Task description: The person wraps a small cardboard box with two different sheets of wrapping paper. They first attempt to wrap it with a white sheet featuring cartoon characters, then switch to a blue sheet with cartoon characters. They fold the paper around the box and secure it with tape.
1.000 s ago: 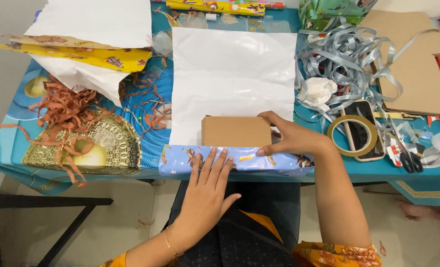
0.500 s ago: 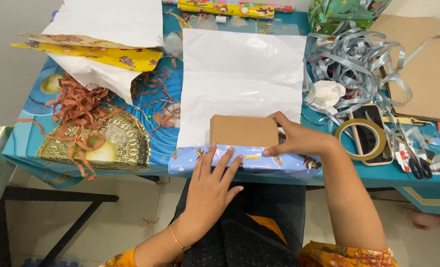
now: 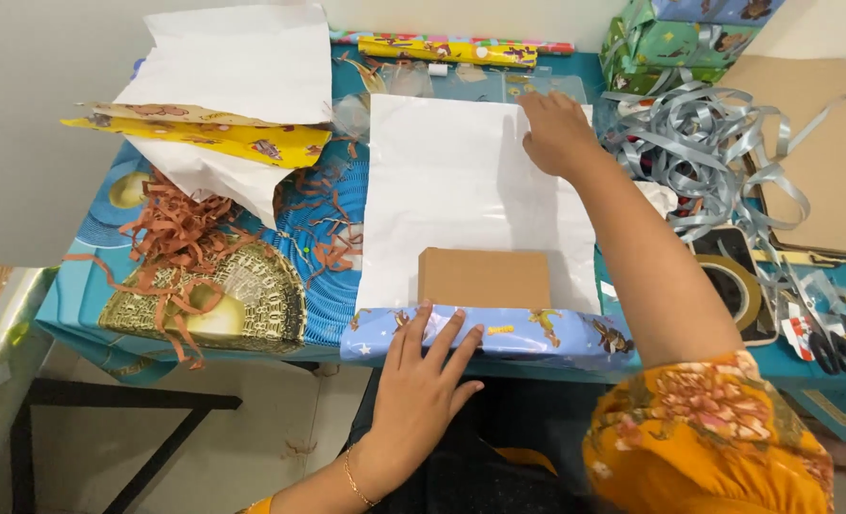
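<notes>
A brown cardboard box [image 3: 485, 277] lies on the white back of a sheet of wrapping paper [image 3: 461, 190]. The sheet's blue printed near edge [image 3: 528, 333] is folded up against the box. My left hand [image 3: 423, 376] rests flat with fingers spread on that blue fold, just in front of the box. My right hand [image 3: 556, 128] has reached across to the sheet's far right corner and its fingers are curled on the paper's edge there.
A yellow-printed sheet [image 3: 214, 138] and brown paper shreds [image 3: 180, 238] lie at the left. Tangled silver ribbon [image 3: 708, 143], a tape roll [image 3: 732, 290], scissors [image 3: 827, 347] and brown card [image 3: 823, 162] are at the right. A wrapping roll [image 3: 452, 48] lies at the back.
My right hand left the box's right side and stretched to the far edge of the white sheet. My left hand stayed on the blue fold. The camera moved closer.
</notes>
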